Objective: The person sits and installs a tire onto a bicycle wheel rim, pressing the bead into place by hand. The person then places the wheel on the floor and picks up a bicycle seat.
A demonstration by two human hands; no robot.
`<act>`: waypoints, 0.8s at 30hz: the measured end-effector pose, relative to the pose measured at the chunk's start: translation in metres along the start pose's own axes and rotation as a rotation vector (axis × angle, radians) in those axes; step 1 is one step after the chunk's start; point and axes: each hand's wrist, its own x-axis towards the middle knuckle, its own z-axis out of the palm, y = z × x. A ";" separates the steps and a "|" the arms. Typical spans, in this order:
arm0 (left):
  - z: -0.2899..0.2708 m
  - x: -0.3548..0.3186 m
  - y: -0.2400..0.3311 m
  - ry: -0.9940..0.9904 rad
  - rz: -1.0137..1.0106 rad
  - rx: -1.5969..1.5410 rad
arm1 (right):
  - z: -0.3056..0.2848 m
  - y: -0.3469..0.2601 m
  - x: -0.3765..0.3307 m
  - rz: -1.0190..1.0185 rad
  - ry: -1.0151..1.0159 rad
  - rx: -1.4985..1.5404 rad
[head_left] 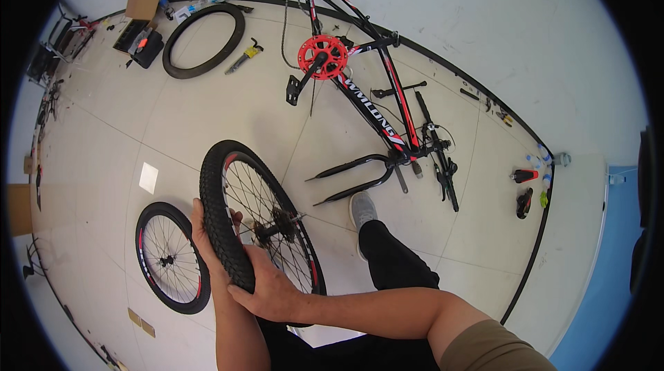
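A bicycle wheel (214, 187) with a knobbly black tyre, red-marked rim and rear sprockets (285, 224) stands tilted in front of me. My left hand (206, 241) is closed round the tyre's left side, some of its fingers showing through the spokes. Lower down, my right hand (272, 293) grips the same tyre near its bottom edge. Beyond the wheel lies a black and red bicycle frame (370, 113) with a red chainring (337, 59), a pedal (293, 91) and a fork (360, 187). Another spoked wheel (196, 260) lies flat on the floor to the left.
A loose tyre (170, 52), a yellow-handled tool (242, 58), an open cardboard box (143, 1) and a black case (146, 51) lie at the back left. Handlebars (440, 156) touch the frame's front end. A saddle-like red and black part (524, 175) and bottles (545, 156) sit along the right wall.
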 end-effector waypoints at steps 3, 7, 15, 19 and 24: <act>-0.004 0.003 -0.001 0.007 -0.030 -0.033 | 0.000 0.000 0.000 0.002 -0.004 -0.004; -0.003 0.003 -0.001 0.028 -0.045 -0.051 | 0.000 0.000 -0.001 -0.006 0.014 -0.023; 0.004 0.001 -0.001 -0.037 -0.038 -0.067 | 0.000 -0.002 -0.001 -0.007 0.023 -0.018; 0.002 0.002 -0.002 -0.062 -0.035 -0.067 | 0.000 -0.003 -0.001 0.017 0.007 0.006; -0.010 0.010 -0.002 -0.147 -0.069 -0.086 | 0.000 -0.002 -0.002 0.008 0.009 -0.005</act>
